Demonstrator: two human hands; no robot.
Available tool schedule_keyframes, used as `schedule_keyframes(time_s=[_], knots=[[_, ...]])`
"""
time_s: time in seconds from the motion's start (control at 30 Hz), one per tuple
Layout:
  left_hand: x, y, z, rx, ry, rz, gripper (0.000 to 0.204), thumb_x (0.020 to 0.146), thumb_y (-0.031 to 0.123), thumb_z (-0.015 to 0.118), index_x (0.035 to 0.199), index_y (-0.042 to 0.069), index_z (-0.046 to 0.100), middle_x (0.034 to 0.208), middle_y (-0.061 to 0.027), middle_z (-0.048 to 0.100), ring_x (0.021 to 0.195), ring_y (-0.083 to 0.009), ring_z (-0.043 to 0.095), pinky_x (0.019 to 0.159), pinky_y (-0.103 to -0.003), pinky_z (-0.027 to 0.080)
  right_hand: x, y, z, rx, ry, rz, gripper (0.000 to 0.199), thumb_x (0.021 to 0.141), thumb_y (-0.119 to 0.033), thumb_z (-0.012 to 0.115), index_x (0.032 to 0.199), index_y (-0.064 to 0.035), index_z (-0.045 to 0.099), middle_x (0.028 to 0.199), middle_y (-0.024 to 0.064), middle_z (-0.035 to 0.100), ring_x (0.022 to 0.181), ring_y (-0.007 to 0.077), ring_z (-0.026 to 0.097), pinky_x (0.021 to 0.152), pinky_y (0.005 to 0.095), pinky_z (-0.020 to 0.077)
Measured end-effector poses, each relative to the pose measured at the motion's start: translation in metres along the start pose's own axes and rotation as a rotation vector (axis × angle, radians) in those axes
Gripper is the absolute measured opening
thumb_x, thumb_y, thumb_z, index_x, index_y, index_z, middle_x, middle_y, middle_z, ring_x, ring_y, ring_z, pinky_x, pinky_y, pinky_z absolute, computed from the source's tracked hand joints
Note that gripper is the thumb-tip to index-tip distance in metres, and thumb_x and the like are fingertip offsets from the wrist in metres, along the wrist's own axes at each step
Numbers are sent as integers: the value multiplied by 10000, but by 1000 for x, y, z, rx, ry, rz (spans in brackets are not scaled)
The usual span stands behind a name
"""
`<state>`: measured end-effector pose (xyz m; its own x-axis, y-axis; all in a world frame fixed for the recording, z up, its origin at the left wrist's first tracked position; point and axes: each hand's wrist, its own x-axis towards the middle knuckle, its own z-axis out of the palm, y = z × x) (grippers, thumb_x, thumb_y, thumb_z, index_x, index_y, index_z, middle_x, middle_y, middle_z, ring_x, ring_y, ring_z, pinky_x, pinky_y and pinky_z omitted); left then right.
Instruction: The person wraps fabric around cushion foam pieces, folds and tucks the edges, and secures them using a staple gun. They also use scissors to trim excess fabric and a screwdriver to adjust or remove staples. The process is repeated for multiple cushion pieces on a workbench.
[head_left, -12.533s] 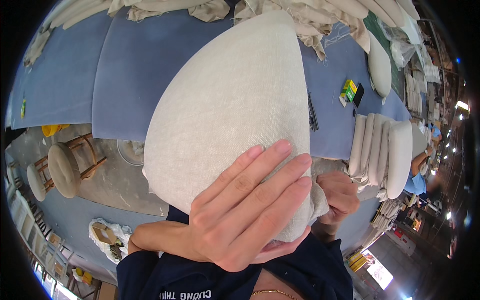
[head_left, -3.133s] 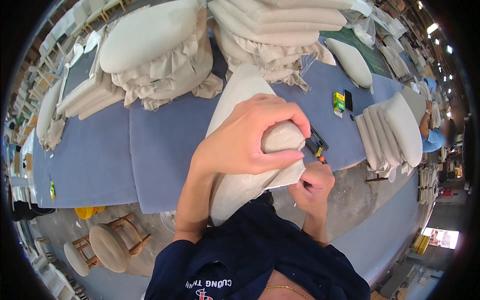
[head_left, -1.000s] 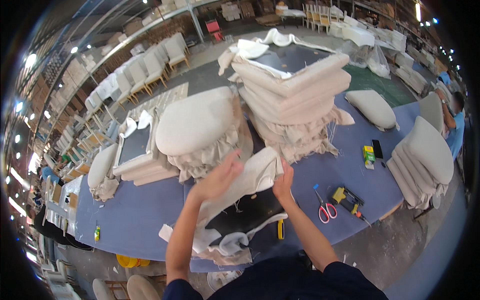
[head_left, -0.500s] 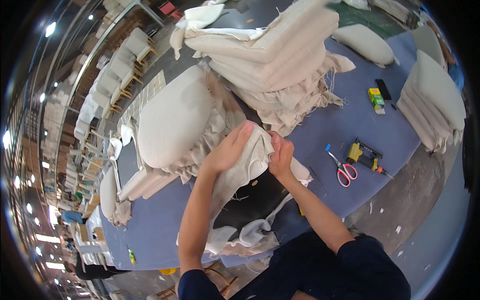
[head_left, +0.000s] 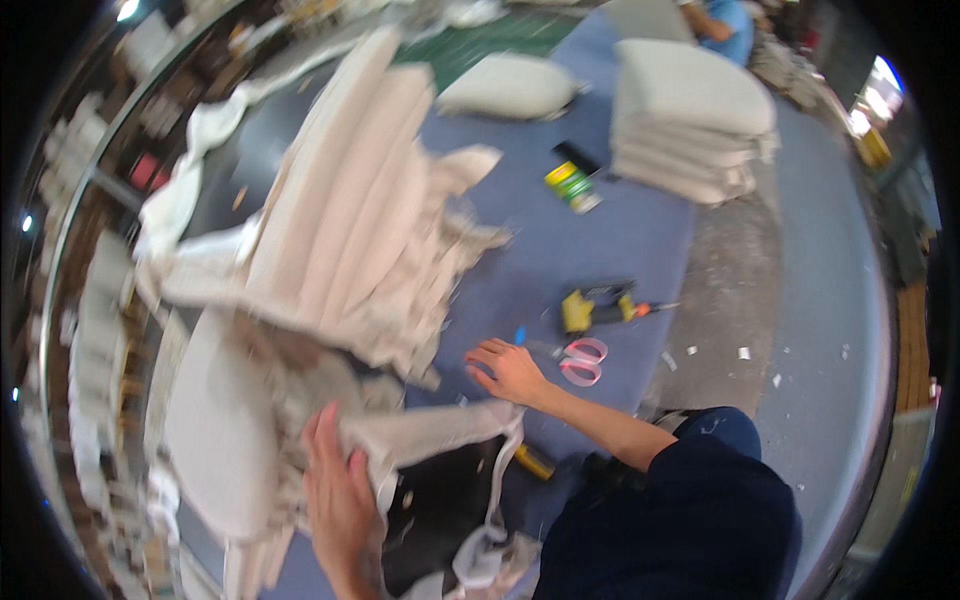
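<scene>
Left hand (head_left: 338, 495) is pointing straight-fingered beside the upholstered seat (head_left: 440, 505); right hand (head_left: 508, 374), fingers parted, is hovering near scissors (head_left: 581, 360).

On the table (head_left: 640, 240) — cushion (head_left: 435, 515) left of the scissors (head_left: 581, 371), staple gun (head_left: 577, 313) behind them, box (head_left: 572, 187) farther.

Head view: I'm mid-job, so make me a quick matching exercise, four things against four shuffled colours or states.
1. scissors
2. staple gun
3. small box
4. nearest cushion

A. mainly green and yellow
B. lying black side up
C. pinkish red at one end
D. yellow and black, orange near one end

Pairs: 1-C; 2-D; 3-A; 4-B
</scene>
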<state>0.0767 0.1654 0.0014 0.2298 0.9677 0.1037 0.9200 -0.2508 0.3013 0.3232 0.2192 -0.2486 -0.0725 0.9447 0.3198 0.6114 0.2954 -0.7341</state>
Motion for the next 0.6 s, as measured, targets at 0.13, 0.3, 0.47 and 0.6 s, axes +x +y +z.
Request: schedule_keyframes(time_s=[0.13, 0.3, 0.47, 0.6], knots=[[3, 11, -4, -53, 20, 105, 464, 1027, 154, 480, 1466, 10, 442, 1423, -250, 539, 1301, -433, 531, 1081, -494, 418, -53, 164, -68, -590, 263, 349, 502, 784, -86, 704, 1278, -104, 614, 1248, 165, 583, 1203, 364, 555, 1024, 471, 452], [0, 16, -10, -79, -63, 26, 559, 1049, 201, 489, 1536, -37, 354, 1537, -282, 430, 1403, -446, 426, 1150, -472, 350, -100, 235, -110, -910, -141, 525, 759, 745, -138, 757, 1442, -160, 455, 1239, 168, 518, 1214, 348, 511, 1009, 497, 429], [2, 10, 7, -171, 10, 155, 656, 955, 108, 577, 1553, 24, 321, 1418, -275, 481, 1265, -503, 494, 1018, -503, 429, -91, 242, -92, -1093, -65, 149, 881, 724, -163, 797, 1506, -138, 392, 1219, 154, 546, 1161, 347, 552, 979, 483, 443], [-8, 18, 7, -65, 71, 167, 672, 949, 192, 614, 1537, 35, 329, 1384, -254, 499, 1035, -516, 613, 799, -536, 521, -84, 225, -70, -997, -268, 273, 825, 778, -157, 775, 1504, -58, 397, 1144, 144, 610, 1109, 315, 622, 886, 444, 518]])
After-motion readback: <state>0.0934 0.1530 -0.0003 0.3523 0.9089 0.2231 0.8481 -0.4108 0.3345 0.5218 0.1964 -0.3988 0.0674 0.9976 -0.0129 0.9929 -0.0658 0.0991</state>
